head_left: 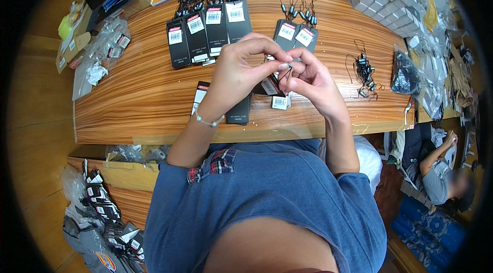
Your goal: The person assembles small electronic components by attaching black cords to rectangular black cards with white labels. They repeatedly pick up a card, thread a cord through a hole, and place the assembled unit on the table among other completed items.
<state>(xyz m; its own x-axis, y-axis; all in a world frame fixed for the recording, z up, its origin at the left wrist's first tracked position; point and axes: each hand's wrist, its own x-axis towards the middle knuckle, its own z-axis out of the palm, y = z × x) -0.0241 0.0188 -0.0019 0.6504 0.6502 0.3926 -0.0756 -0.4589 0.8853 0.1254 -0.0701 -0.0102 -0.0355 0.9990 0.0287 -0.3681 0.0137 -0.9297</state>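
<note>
Above the front part of the table my two hands meet, fingertips almost touching. My left hand (pixel 250 61) pinches a thin black string with a small pale seal on it. My right hand (pixel 314 79) is closed on the same string, which makes a small loop between the fingers. Below them a black hang tag (pixel 269 87) with a white label is tilted, partly hidden by my fingers. Under my left wrist lie more black hang tags (pixel 238 114). A small white barcode tag (pixel 279 102) rests beneath my right hand.
Overlapping stacks of strung black tags (pixel 215 31) lie at the back left, with two more stacks (pixel 296 36) back centre. Loose black strings (pixel 365 75) are heaped at the right. A bag of small white boxes (pixel 385 1) stands back right. A co-worker (pixel 439 165) sits beyond.
</note>
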